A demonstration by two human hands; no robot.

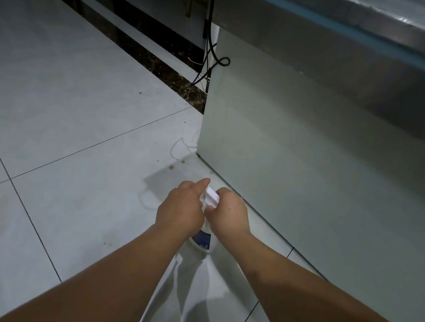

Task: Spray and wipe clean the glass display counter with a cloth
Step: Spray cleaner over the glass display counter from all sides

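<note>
Two hands meet low in my view, above the tiled floor (69,129), and between them sits the spray bottle (204,239). Its white trigger head (212,196) pokes up between the knuckles, and its body, with a dark blue label, hangs below the wrists, tilted towards me. My left hand (180,206) wraps the bottle from the left side. Its forefinger lies stretched out along the top of the trigger head, and the other fingers curl under, where I cannot see them. My right hand (229,213) grips from the other side, fingers bent round the head and neck of the bottle.

The counter (309,148) stands just to the right of the hands, its pale side panel running down to the floor. Higher up, a blue-green strip (343,31) crosses its grey upper edge.

Several black cables (214,59) hang looped at the counter's far corner. A thin white cord (179,145) lies on the tiles near that corner, with a few brown specks (171,167) beside it. Further off, a dark marbled band (143,51) runs across the floor.
</note>
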